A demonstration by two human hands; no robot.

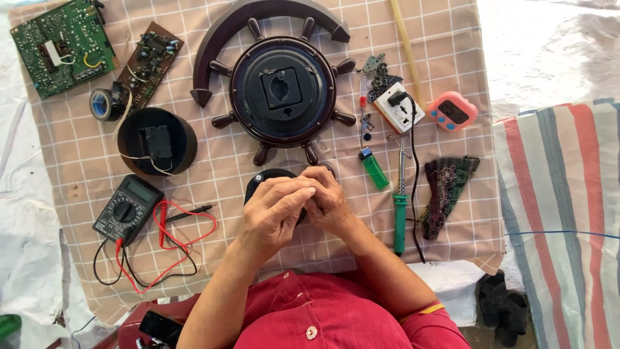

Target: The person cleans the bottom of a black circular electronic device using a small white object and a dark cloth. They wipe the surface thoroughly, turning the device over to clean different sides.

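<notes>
A checked pinkish cloth (445, 39) covers the ground — on it lie a ship-wheel clock (282, 90), two circuit boards (63, 45), a multimeter (127, 208), a green lighter (374, 167) and a soldering iron (401, 207).

black round part (261, 183) mostly hidden under both hands; green circuit board (63, 45) cut by top edge.
</notes>
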